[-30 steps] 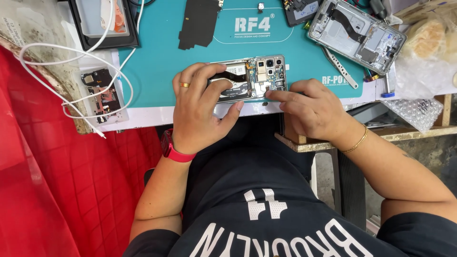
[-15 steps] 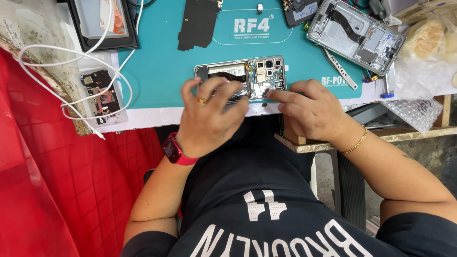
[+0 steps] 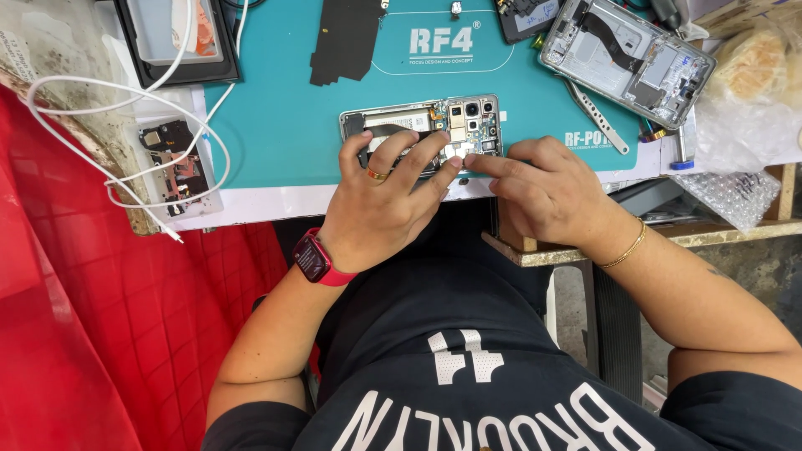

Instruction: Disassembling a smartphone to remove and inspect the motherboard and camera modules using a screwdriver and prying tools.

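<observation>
1. Nearest the camera, a dark printed shirt (image 3: 468,376) and both forearms are seen; a red watch (image 3: 313,259) is worn on the left wrist and a thin gold bracelet (image 3: 626,248) on the right.
2. The left hand (image 3: 380,205) is laid open and flat, fingers spread, over the near half of the opened phone (image 3: 426,129); nothing is gripped, the phone is only pressed down.
3. The right hand (image 3: 547,188) is loosely curled, its forefinger stretched out to touch the phone's near edge below the camera modules. Whether anything is pinched beneath it cannot be told.
4. The opened phone lies flat on the teal work mat (image 3: 276,125), back cover off, circuitry exposed. It is judged light, rigid and fragile; it would best be held by its metal frame edges, away from the bare board and flex cables.
5. Much of the phone's near half is hidden by the left fingers.
6. Farther off, a black cover sheet (image 3: 347,42), a second dismantled phone (image 3: 626,58) and a metal pry tool (image 3: 595,117) are seen; a white cable (image 3: 109,175) loops at the left. Small parts along the top edge are cut off.
</observation>
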